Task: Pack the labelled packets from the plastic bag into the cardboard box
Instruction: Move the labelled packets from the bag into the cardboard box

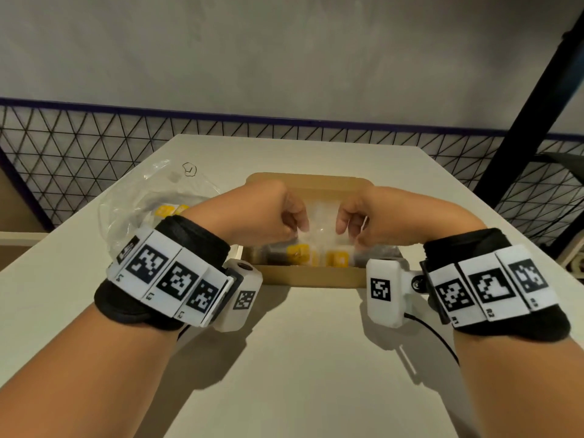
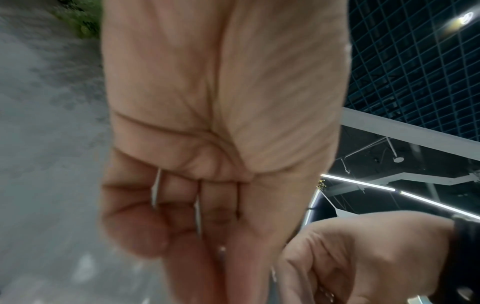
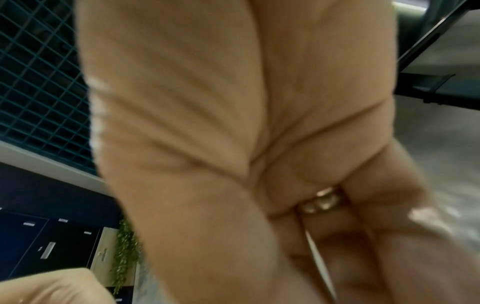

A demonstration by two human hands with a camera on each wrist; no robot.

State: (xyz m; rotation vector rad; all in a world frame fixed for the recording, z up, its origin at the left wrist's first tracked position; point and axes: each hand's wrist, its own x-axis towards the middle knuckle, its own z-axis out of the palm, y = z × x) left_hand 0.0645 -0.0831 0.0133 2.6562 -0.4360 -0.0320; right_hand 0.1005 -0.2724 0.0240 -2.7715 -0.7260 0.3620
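A clear packet [image 1: 320, 229] is being pinched by the left hand [image 1: 278, 216] and right hand [image 1: 357, 221] over the cardboard box [image 1: 313, 276] — several already inside, more yellow-labelled ones being left in the plastic bag [image 1: 151, 203].

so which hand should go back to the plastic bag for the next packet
Left, most likely. The plastic bag, with yellow-labelled packets showing inside, lies on the table left of the cardboard box, right beside the left hand. The right hand would have to cross the box.
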